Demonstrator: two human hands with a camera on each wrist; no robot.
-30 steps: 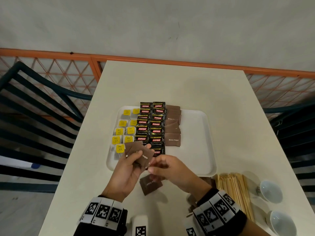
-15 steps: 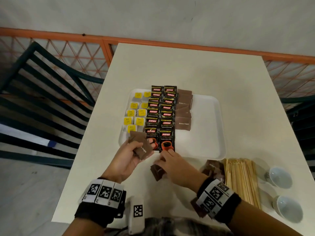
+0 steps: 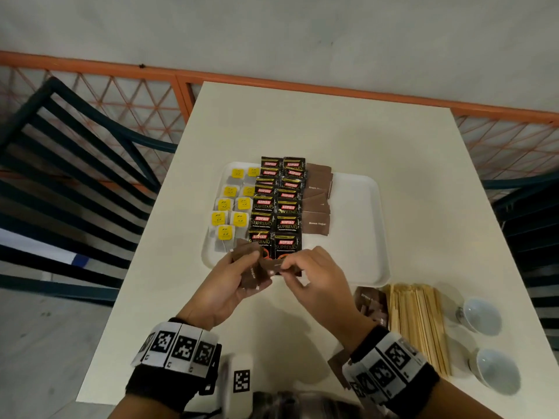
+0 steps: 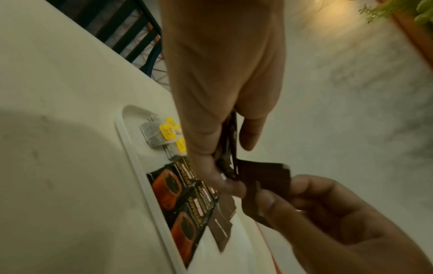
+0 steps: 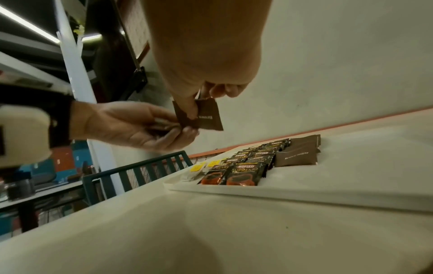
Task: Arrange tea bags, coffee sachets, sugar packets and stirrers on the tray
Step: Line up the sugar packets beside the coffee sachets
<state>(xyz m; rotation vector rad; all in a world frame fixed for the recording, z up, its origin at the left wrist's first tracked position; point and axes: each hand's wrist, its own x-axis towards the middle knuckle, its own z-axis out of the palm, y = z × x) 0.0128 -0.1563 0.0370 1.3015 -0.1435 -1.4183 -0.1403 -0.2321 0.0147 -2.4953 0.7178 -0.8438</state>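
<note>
While left hand (image 3: 223, 285) grips packets, right hand (image 3: 314, 285) pinches one.

A pale cream worktop (image 3: 317, 122) stood against a low orange railing (image 3: 272, 83) with diamond mesh, and behind it rose a plain grey-white wall (image 3: 302, 31). Dark green slatted chairs (image 3: 75, 152) stood on both sides. In the right wrist view, strip lights (image 5: 25, 22) shone on the ceiling.

White tray (image 3: 360, 225), brown sugar packets (image 3: 317, 207), black sachets (image 3: 276, 207) (red-lettered), yellow-tagged tea bags (image 3: 230, 207)
</note>
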